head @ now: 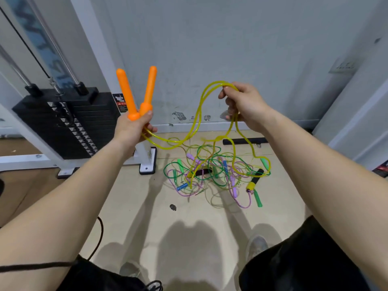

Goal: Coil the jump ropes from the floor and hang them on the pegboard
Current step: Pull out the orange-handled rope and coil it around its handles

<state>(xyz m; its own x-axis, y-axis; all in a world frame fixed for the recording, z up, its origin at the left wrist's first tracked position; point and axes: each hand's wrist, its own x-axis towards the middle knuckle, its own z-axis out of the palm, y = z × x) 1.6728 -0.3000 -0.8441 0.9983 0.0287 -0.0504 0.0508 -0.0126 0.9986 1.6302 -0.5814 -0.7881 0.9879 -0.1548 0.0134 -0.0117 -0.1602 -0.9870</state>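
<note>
My left hand (pixel 134 128) grips the lower ends of two orange handles (pixel 137 93), which point up in a V. Their yellow rope (pixel 196 120) sags across to my right hand (pixel 241 106), which holds a doubled loop of it at chest height. From there the rope drops to the floor and trails into a tangled pile of jump ropes (pixel 212 175) with green, purple, blue and black handles. No pegboard is in view.
A weight-stack machine (pixel 63 122) with a white frame stands at the left, its foot (pixel 148 162) close to the pile. A grey wall (pixel 231 49) rises behind. A black bar (pixel 244 141) lies by the baseboard. My shoes (pixel 257 246) are just short of the pile.
</note>
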